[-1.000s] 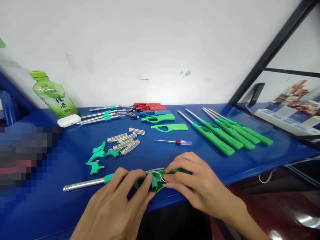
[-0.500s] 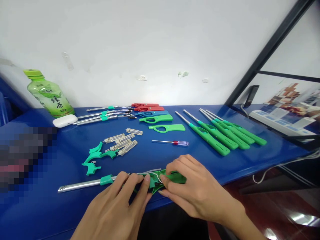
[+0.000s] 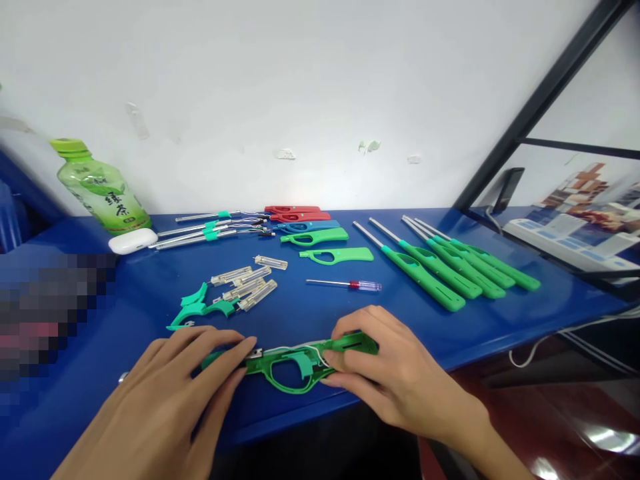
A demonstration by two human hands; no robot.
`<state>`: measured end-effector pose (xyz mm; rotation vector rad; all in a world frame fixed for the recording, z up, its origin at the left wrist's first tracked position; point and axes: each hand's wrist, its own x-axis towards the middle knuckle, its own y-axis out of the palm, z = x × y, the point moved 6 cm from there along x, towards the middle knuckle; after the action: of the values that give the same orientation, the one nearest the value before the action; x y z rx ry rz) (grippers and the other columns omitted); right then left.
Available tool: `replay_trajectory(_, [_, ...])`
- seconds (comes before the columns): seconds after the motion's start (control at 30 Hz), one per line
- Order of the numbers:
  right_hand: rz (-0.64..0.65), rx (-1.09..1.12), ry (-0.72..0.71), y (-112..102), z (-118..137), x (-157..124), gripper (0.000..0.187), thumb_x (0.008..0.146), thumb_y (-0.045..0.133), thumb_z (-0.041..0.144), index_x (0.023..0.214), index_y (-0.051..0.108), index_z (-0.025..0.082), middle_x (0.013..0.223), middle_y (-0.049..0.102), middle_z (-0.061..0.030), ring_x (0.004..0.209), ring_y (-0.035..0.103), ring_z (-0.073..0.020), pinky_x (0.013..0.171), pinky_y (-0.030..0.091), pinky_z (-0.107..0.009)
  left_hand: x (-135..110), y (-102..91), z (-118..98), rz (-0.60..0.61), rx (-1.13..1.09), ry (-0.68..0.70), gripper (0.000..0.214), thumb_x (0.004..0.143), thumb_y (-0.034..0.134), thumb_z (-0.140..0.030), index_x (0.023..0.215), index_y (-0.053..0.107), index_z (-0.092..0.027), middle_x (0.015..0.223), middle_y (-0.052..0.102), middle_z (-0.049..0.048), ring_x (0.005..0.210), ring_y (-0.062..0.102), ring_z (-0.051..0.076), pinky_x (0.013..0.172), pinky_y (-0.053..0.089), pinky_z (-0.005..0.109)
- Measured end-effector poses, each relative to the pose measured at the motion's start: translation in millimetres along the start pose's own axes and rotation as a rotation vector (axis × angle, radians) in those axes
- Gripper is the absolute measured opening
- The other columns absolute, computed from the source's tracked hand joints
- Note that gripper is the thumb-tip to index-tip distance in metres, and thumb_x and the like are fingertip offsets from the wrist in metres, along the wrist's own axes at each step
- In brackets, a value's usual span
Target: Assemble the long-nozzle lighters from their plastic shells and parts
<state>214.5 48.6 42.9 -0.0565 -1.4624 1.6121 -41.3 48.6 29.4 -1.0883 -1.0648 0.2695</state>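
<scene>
An opened green lighter body [image 3: 290, 363] with a teal trigger and thin white wires lies near the front edge of the blue table [image 3: 500, 320]. My left hand [image 3: 170, 393] lies flat with fingers stretched over its metal tube end, hiding most of the tube; the fingertips touch the front of the green shell. My right hand [image 3: 395, 377] pinches the rear end of the green handle between thumb and fingers.
Behind lie teal trigger parts [image 3: 197, 308], clear plastic pieces [image 3: 245, 287], a small screwdriver [image 3: 350, 285], several whole green lighters [image 3: 450, 267], coloured handle shells [image 3: 320, 237] and metal tubes [image 3: 210, 230]. A green tea bottle [image 3: 103, 190] and white earbud case [image 3: 133, 241] stand far left.
My left hand slid left off the trigger area and flattened over the tube. The green body with its trigger now shows between my hands. The right hand keeps its pinch.
</scene>
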Motion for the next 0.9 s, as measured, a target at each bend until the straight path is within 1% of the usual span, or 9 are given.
replay_trajectory(0.13, [0.010,0.012,0.007,0.8,-0.8,0.2,0.010,0.109,0.069,0.032,0.106,0.072,0.022,0.116,0.071,-0.0059,0.097,0.064,-0.0212,0.085,0.050,-0.039,3.0,2.1,2.7,0.027,-0.021,0.043,0.033,0.114,0.045,-0.031,0.128,0.074,-0.035,0.118,0.080,-0.0011,0.104,0.074,0.023,0.095,0.051,0.041])
replay_trajectory(0.2, [0.014,0.015,0.010,0.9,-0.8,0.3,0.011,0.110,0.068,0.031,0.106,0.072,0.022,0.115,0.071,-0.0058,0.097,0.064,-0.0211,0.085,0.051,-0.039,3.0,0.0,2.6,0.042,-0.043,0.038,0.032,0.114,0.046,-0.031,0.127,0.075,-0.034,0.118,0.079,-0.0016,0.104,0.074,0.022,0.095,0.051,0.040])
replay_trajectory(0.37, [0.016,0.022,0.012,1.3,-1.0,0.5,0.013,0.111,0.067,0.032,0.105,0.073,0.022,0.115,0.072,-0.0060,0.098,0.065,-0.0213,0.085,0.052,-0.039,-3.3,-3.5,3.8,0.075,-0.068,0.022,0.030,0.111,0.052,-0.028,0.131,0.074,-0.037,0.121,0.079,-0.0028,0.107,0.074,0.021,0.094,0.053,0.037])
replay_trajectory(0.47, [0.024,0.033,0.021,2.4,-2.2,0.1,0.012,0.110,0.067,0.032,0.105,0.072,0.023,0.116,0.072,-0.0060,0.099,0.065,-0.0217,0.086,0.052,-0.039,-5.6,-0.2,6.0,0.076,-0.097,0.019,0.031,0.112,0.050,-0.028,0.130,0.074,-0.038,0.120,0.078,-0.0032,0.103,0.073,0.020,0.093,0.052,0.036])
replay_trajectory(0.6, [0.029,0.037,0.023,3.0,-3.1,-0.5,0.010,0.110,0.068,0.031,0.106,0.071,0.022,0.117,0.072,-0.0060,0.100,0.066,-0.0218,0.087,0.053,-0.040,-5.7,7.2,7.3,0.064,-0.131,0.003,0.041,0.111,0.045,-0.021,0.126,0.075,-0.045,0.116,0.077,-0.0059,0.094,0.072,0.018,0.086,0.051,0.034])
replay_trajectory(0.67, [0.029,0.039,0.022,2.8,-3.2,-0.1,0.011,0.110,0.068,0.032,0.106,0.071,0.022,0.117,0.072,-0.0060,0.100,0.066,-0.0217,0.087,0.053,-0.039,-5.9,8.8,6.7,0.037,-0.141,-0.001,0.043,0.110,0.044,-0.020,0.125,0.075,-0.045,0.113,0.077,-0.0053,0.091,0.071,0.019,0.083,0.051,0.035])
replay_trajectory(0.77, [0.024,0.036,0.021,2.0,-3.2,1.1,0.012,0.111,0.067,0.031,0.105,0.071,0.022,0.117,0.072,-0.0059,0.101,0.067,-0.0217,0.087,0.053,-0.039,-7.0,9.3,4.2,0.020,-0.137,0.019,0.044,0.109,0.041,-0.017,0.125,0.074,-0.042,0.111,0.077,-0.0032,0.088,0.069,0.019,0.081,0.050,0.036])
replay_trajectory(0.9, [0.033,0.036,0.023,1.7,-2.6,1.3,0.013,0.111,0.066,0.032,0.105,0.072,0.022,0.117,0.073,-0.0057,0.101,0.068,-0.0216,0.088,0.054,-0.039,-7.1,7.3,-2.4,0.065,-0.112,0.047,0.051,0.104,0.041,-0.008,0.133,0.071,-0.037,0.115,0.076,0.0008,0.095,0.069,0.022,0.084,0.051,0.039])
